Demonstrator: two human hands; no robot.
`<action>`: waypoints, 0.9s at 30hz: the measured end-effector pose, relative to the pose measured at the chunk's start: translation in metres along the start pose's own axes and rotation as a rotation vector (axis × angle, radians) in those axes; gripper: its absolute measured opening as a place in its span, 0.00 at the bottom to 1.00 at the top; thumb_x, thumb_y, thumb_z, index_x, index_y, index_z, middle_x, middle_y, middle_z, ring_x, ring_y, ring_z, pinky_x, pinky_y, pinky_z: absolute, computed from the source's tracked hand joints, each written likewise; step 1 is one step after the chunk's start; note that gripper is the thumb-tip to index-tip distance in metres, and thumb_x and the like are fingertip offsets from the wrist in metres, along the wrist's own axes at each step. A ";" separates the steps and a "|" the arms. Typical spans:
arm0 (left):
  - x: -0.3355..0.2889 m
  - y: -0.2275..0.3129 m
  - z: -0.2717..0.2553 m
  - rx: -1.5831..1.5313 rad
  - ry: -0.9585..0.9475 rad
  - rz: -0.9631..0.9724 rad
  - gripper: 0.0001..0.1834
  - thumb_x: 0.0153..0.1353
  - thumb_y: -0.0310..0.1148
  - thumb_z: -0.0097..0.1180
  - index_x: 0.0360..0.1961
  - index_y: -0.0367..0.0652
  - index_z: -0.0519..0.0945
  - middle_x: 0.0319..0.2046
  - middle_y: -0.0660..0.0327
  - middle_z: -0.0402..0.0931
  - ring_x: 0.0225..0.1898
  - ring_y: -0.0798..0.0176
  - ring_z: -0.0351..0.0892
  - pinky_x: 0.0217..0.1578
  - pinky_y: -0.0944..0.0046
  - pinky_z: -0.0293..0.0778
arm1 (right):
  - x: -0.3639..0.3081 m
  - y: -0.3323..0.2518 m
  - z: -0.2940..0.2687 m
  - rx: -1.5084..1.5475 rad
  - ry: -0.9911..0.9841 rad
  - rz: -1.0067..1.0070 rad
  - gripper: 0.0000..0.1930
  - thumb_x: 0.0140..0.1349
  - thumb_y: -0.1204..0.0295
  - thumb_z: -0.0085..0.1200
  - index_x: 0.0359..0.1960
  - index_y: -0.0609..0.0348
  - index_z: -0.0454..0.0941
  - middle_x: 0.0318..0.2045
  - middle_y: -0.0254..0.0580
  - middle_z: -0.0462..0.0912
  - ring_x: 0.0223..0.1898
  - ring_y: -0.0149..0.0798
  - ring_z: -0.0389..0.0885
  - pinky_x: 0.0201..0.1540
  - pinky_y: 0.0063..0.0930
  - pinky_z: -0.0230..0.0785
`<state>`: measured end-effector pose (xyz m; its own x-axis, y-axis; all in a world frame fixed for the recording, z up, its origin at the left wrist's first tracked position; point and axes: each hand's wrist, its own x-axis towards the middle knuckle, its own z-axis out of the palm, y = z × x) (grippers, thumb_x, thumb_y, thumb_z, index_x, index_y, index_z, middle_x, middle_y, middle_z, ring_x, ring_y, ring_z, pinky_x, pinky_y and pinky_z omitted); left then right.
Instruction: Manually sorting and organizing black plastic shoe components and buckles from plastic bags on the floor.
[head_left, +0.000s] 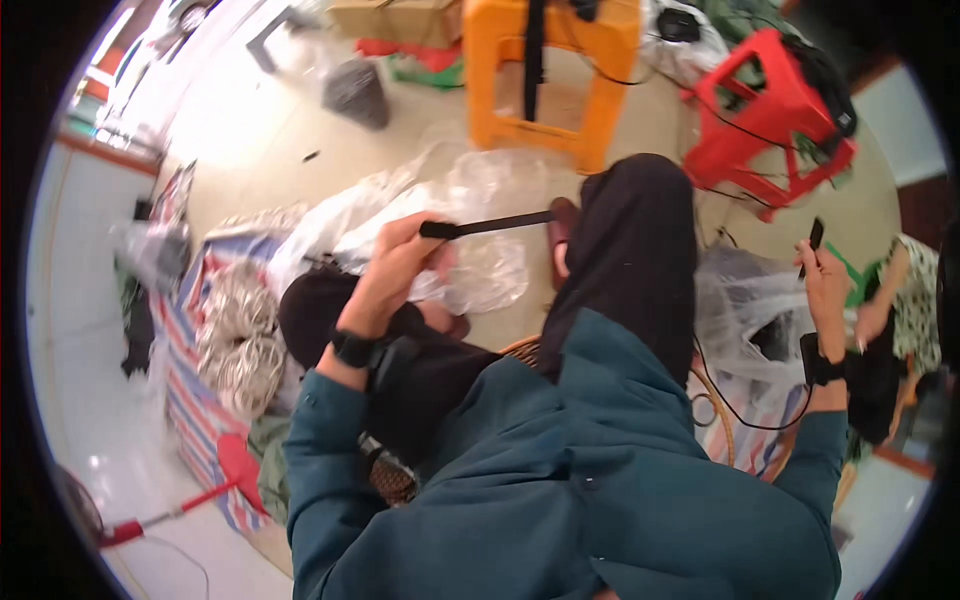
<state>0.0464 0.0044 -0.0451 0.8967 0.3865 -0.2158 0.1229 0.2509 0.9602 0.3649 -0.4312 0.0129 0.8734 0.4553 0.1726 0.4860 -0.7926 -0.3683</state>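
My left hand (405, 248) is closed around one end of a black flat strap (505, 222). The strap stretches out to the right, with its far end near my knee, above clear plastic bags on the floor. Out to my right, my right hand (826, 282) pinches a small black strip (817, 233) that stands up from the fingers; its exact kind is too small to tell. A clear plastic bag (745, 300) with dark contents lies beside that hand. Black bands circle both my wrists, and a thin black cable runs from the right one.
An orange stool (483, 75) stands ahead, a red stool (705, 140) at the far right. Coiled pale cord (240, 350) rests on a striped sheet (195, 405) to my left. A dark-filled bag (357, 95) sits ahead. Another person's hand (876, 318) is close to my right hand.
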 end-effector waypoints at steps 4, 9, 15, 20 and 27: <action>-0.005 0.005 -0.004 -0.055 0.022 0.015 0.08 0.59 0.24 0.43 0.36 0.34 0.73 0.19 0.58 0.74 0.16 0.68 0.71 0.19 0.73 0.70 | 0.011 -0.150 0.014 0.565 -0.320 -0.095 0.11 0.60 0.64 0.47 0.31 0.58 0.77 0.14 0.27 0.72 0.15 0.18 0.62 0.18 0.13 0.50; -0.020 0.018 -0.032 -0.128 0.284 0.176 0.10 0.60 0.26 0.41 0.37 0.33 0.74 0.19 0.58 0.74 0.16 0.69 0.71 0.19 0.71 0.71 | 0.010 -0.284 0.070 0.784 -0.945 -0.074 0.11 0.60 0.64 0.46 0.32 0.58 0.74 0.13 0.28 0.71 0.10 0.19 0.61 0.12 0.13 0.49; -0.026 0.028 -0.055 -0.338 0.380 0.388 0.14 0.62 0.31 0.43 0.38 0.28 0.73 0.19 0.59 0.72 0.16 0.71 0.65 0.20 0.70 0.69 | 0.002 -0.308 0.255 0.571 -1.353 -0.047 0.10 0.55 0.67 0.49 0.26 0.61 0.74 0.13 0.31 0.72 0.08 0.24 0.61 0.08 0.19 0.51; -0.034 0.031 -0.049 -0.332 0.356 0.318 0.15 0.62 0.32 0.44 0.37 0.28 0.74 0.19 0.59 0.71 0.16 0.71 0.65 0.21 0.69 0.68 | -0.026 -0.318 0.333 0.279 -1.415 -0.215 0.09 0.48 0.70 0.49 0.19 0.65 0.73 0.11 0.42 0.75 0.09 0.30 0.69 0.10 0.25 0.59; -0.030 0.026 -0.048 -0.203 0.261 0.238 0.11 0.62 0.32 0.44 0.35 0.34 0.75 0.19 0.58 0.74 0.16 0.71 0.70 0.20 0.74 0.69 | 0.013 -0.319 0.324 0.539 -1.159 -0.132 0.10 0.56 0.67 0.48 0.32 0.62 0.74 0.21 0.36 0.79 0.14 0.26 0.72 0.13 0.20 0.62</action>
<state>0.0024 0.0418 -0.0218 0.7485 0.6608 -0.0549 -0.1850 0.2876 0.9397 0.2115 -0.0410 -0.1633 0.1514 0.8175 -0.5556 0.2551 -0.5754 -0.7771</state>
